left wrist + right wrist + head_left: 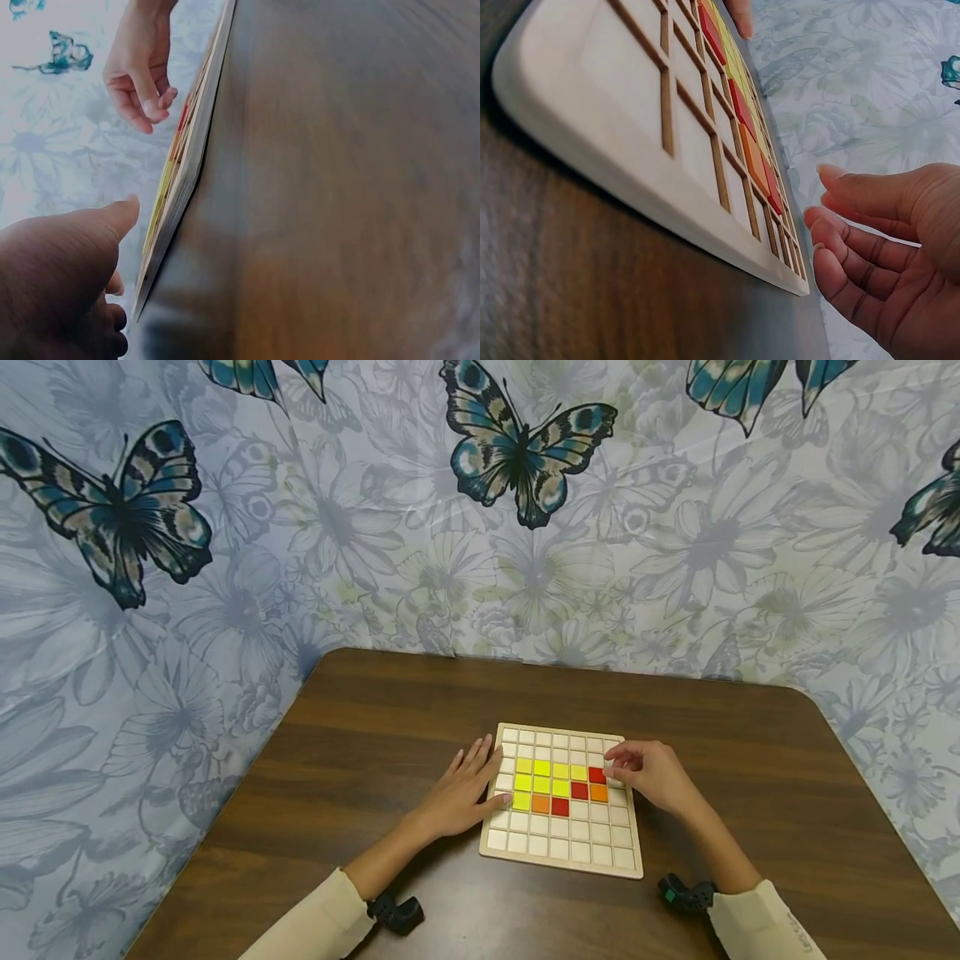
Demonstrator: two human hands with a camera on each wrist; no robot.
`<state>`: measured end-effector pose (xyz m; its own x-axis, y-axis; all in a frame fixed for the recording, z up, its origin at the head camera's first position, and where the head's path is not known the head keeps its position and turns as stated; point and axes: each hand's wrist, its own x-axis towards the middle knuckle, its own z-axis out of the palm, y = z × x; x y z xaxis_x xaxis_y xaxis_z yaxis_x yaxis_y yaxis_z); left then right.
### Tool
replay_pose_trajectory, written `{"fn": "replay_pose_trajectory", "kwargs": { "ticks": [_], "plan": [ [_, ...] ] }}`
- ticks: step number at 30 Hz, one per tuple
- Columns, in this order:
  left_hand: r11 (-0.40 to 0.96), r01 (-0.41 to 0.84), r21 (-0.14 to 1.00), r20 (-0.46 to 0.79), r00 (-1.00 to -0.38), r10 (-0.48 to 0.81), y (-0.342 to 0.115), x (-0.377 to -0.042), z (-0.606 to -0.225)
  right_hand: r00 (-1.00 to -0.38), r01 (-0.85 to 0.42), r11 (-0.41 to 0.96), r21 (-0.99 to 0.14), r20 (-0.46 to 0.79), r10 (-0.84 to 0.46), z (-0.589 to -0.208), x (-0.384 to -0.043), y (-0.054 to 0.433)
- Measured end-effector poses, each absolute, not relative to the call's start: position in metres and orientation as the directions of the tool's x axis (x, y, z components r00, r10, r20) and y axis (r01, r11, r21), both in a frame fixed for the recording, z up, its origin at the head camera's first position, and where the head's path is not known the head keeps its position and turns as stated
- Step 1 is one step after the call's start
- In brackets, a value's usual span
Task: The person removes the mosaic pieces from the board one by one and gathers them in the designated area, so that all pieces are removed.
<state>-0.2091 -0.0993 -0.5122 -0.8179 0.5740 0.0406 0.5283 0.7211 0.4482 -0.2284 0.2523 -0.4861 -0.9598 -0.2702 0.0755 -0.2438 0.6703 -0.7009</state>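
Observation:
A square wooden grid board (561, 866) lies on the table, its cells white apart from a patch of coloured tiles. Yellow tiles (542, 783) fill the left of that patch; red tiles (580, 790) and orange tiles (598, 792) run along its lower right side. My left hand (468, 785) rests with fingers spread at the board's left edge, thumb over the rim. Above the right edge, beside the uppermost red tile, hovers my right hand (654, 774). Its fingers (855, 244) are loosely bent, and I see nothing between them in the right wrist view.
The brown wooden table (390, 710) surrounds the board on all sides. A butterfly-and-flower patterned cloth (660, 527) hangs behind it. Black bands with small devices (397, 914) sit on both wrists, by the cream sleeves.

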Motion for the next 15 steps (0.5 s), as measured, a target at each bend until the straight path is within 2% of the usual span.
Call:
{"fn": "replay_pose_trajectory", "kwargs": {
  "ticks": [6, 15],
  "plan": [
    [0.722, 0.514, 0.463, 0.026, -0.822, 0.568, -0.1004, -0.2095, -0.515, -0.958, -0.241, 0.659, -0.713, 0.067, -0.278, -0.4861, -0.2282, 0.252],
    [0.73, 0.533, 0.427, 0.028, -0.815, 0.579, -0.1005, -0.2101, -0.5199, -0.96, -0.22, 0.657, -0.721, 0.039, -0.278, -0.4876, -0.2304, 0.2536]
  ]
}}
